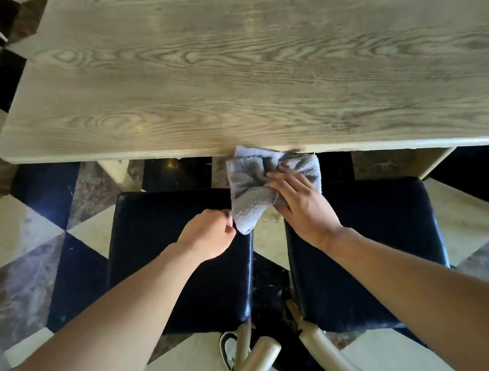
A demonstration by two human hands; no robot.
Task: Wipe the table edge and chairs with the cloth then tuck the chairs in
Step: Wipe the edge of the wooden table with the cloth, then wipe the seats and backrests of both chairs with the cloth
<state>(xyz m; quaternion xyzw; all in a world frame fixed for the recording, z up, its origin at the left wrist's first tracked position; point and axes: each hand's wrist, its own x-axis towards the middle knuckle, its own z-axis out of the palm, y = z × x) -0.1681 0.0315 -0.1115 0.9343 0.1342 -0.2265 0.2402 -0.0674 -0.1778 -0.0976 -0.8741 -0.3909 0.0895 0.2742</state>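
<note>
Checkered floor [0, 226] lay under a wooden table [250, 58]. Grey cloth [256, 190] hung bunched at the table's near edge, between two dark-seated chairs [184, 256] [371, 246]. Right hand [302, 205] clutched the cloth's middle; left hand [209, 234] pinched its lower corner. A shoe [228, 349] showed below.

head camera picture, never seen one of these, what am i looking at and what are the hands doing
This single picture comes from a camera worn on a person's head, looking forward and down, so the two bare arms reaching in are the wearer's own. Ahead is a pale grey wood-grain table with nothing on its top. Below it stand two chairs with dark blue padded seats, the left chair and the right chair, on a checkered floor. The right hand holds a crumpled grey cloth against the table's near edge, and the left hand pinches its lower corner.
</note>
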